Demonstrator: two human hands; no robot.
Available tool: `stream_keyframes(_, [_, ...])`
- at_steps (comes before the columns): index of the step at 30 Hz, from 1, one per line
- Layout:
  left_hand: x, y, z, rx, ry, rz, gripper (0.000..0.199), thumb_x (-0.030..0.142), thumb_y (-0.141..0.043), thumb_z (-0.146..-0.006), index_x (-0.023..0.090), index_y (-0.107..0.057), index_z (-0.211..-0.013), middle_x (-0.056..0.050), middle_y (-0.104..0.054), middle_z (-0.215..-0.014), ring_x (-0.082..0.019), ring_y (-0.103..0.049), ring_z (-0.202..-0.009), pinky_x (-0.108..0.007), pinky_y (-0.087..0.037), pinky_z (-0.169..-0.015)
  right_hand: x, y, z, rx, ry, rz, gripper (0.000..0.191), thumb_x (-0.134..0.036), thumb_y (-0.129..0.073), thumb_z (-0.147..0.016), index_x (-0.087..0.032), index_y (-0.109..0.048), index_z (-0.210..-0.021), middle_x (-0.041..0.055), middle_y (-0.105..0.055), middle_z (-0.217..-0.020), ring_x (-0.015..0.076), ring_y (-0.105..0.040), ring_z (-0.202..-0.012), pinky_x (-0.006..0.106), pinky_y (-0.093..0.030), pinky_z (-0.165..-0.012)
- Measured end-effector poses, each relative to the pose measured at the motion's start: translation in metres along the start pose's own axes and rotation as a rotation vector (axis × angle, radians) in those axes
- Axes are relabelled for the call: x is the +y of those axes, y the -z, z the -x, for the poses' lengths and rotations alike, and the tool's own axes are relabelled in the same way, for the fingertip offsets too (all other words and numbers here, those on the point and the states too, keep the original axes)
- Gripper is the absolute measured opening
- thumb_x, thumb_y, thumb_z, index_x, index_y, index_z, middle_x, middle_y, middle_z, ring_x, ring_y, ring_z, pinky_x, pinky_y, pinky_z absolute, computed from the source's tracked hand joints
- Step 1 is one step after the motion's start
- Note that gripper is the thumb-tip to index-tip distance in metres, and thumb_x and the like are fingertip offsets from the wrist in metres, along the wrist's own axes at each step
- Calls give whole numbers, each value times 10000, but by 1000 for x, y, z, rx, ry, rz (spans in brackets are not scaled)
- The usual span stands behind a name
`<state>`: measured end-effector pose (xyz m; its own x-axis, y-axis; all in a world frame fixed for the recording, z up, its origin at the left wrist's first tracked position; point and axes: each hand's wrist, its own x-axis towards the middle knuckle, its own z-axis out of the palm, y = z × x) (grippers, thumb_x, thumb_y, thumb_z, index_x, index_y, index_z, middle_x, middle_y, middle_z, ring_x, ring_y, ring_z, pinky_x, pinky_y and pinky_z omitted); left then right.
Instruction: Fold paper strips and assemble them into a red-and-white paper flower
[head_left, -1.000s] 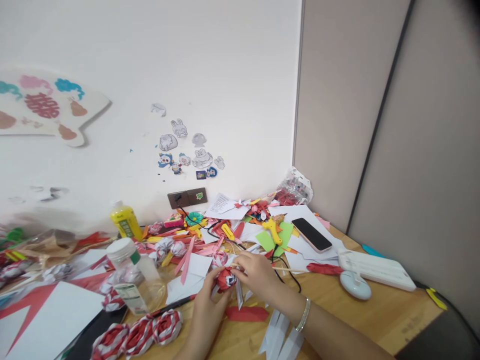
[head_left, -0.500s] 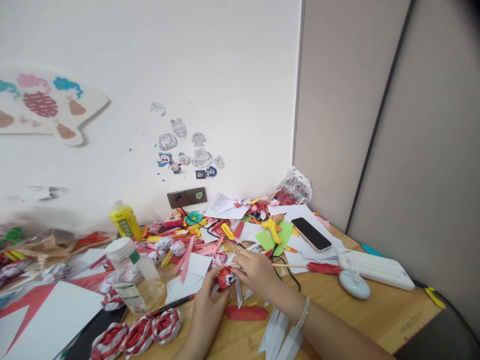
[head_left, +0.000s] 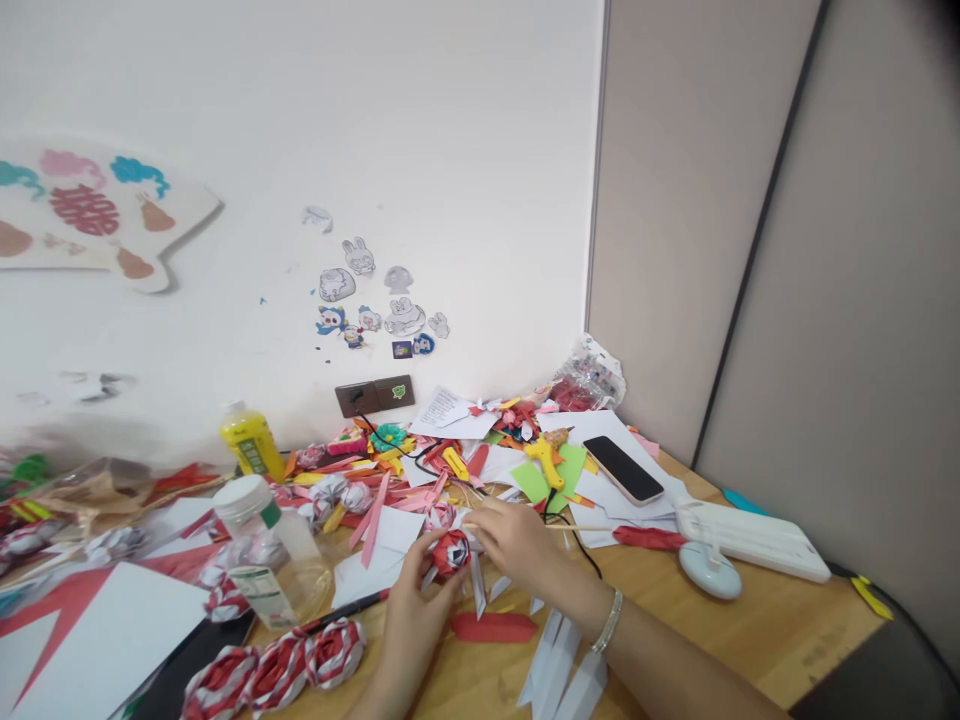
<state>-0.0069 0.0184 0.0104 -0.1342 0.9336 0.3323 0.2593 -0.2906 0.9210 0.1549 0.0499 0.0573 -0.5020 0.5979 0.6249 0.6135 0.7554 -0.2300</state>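
Note:
A red and white folded-paper flower [head_left: 452, 553] is pinched between the thumb and fingers of my left hand [head_left: 416, 590], its layered centre facing up. Close by on the right, my right hand [head_left: 510, 545] has its fingers bent and pressed together; what they hold, if anything, is hidden. A thin wooden stick [head_left: 581, 527] shows beyond my right hand, running towards a red crumpled paper piece [head_left: 646, 537]. Below the flower lies a red paper strip [head_left: 493, 627], with folded white paper strips [head_left: 559, 665] near my right wrist. A pink and white paper flower [head_left: 439, 515] sits just behind.
A clear jar [head_left: 274, 560] and a yellow bottle [head_left: 253, 440] stand to the left. Red-and-white twisted paper rosettes [head_left: 277, 672] lie in front. A yellow glue gun [head_left: 545, 460], a phone [head_left: 622, 468], a white power strip [head_left: 757, 538] and a pale mouse-like device [head_left: 709, 570] are to the right.
My right fingers have drawn slightly off the flower, so more of its red rim and white centre shows. My left hand keeps its hold, nearly still.

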Motion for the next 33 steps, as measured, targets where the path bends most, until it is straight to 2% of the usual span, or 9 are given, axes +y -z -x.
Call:
stream_keyframes(4, [5, 1, -1, -6, 54, 102, 450, 327, -665, -633, 199, -553, -1049, -90, -597, -1140, -263, -553, -1064, -378, -476, -863, 0, 6, -2, 42, -159, -84, 170, -223, -426, -889, -189, -593, -901, 38, -610, -874, 147, -562, -816, 233, -404, -712])
stream_keyframes(10, [12, 4, -3, -50, 130, 232, 523, 335, -705, -595, 195, -540, -1072, -87, -607, -1143, -263, -566, -1054, -377, -489, -859, 3, -1, -1, 73, -215, -137, 228, -214, -494, -847, -216, -548, -1068, 39, -625, -983, 171, -572, -888, 267, -402, -776])
stream_keyframes(15, [13, 0, 0, -106, 114, 234, 611, 325, -719, -591, 192, -484, -1138, -115, -554, -1206, -253, -562, -1054, -349, -501, -836, 3, -7, 1, 54, -237, -166, 70, -217, -509, -843, -197, -575, -832, 4, -628, -794, 143, -570, -736, 225, -380, -646])
stream_keyframes(19, [5, -2, -4, -25, 54, 210, 621, 341, -699, -609, 184, -432, -1147, -104, -604, -1089, -218, -621, -897, -337, -526, -744, -1, -13, 2, 113, -266, -147, 88, -190, -517, -832, -184, -552, -751, -10, -599, -719, 131, -547, -667, 215, -346, -587])
stream_keyframes(23, [0, 1, -7, 59, 6, 54, 468, 347, -683, -613, 175, -536, -1023, -76, -642, -989, -203, -635, -782, -336, -529, -692, -5, -12, 2, 131, -237, -135, 138, -196, -473, -853, -180, -551, -740, 0, -572, -699, 138, -531, -657, 231, -363, -586])
stream_keyframes(27, [3, 2, -4, 88, -21, -85, 446, 319, -665, -617, 176, -578, -1030, -86, -656, -1013, -221, -643, -782, -355, -528, -683, -5, -10, 1, 195, -93, -199, 226, -146, -332, -903, -176, -552, -943, 58, -589, -886, 159, -543, -824, 270, -429, -715])
stream_keyframes(29, [5, 3, -3, 108, -55, -135, 421, 298, -652, -618, 183, -596, -1018, -84, -663, -1017, -227, -640, -805, -361, -523, -696, -6, -12, 2, 189, -36, -227, 227, -144, -326, -906, -173, -532, -996, 67, -590, -914, 164, -547, -845, 281, -447, -734])
stream_keyframes(33, [6, 3, -2, 129, -102, -201, 381, 280, -623, -608, 173, -616, -973, -88, -684, -944, -244, -635, -824, -377, -519, -703, -11, -16, 3, 109, -13, -237, 183, -199, -378, -907, -180, -557, -875, 37, -559, -811, 154, -545, -758, 270, -470, -681])
